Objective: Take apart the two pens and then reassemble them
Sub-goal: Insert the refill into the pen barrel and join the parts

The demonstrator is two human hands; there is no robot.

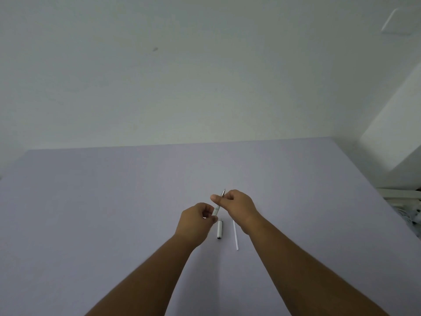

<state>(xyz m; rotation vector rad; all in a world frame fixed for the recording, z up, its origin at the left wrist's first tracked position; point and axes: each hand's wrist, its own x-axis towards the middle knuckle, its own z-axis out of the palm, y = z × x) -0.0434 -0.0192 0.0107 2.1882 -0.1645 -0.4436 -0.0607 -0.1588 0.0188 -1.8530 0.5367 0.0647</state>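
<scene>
Both my left hand and right hand pinch the light, slick, stiff pen at centre frame, best gripped on its barrel, not its fine tip.

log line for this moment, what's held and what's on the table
both hands: left hand and right hand grip pen | table: cap, refill
</scene>
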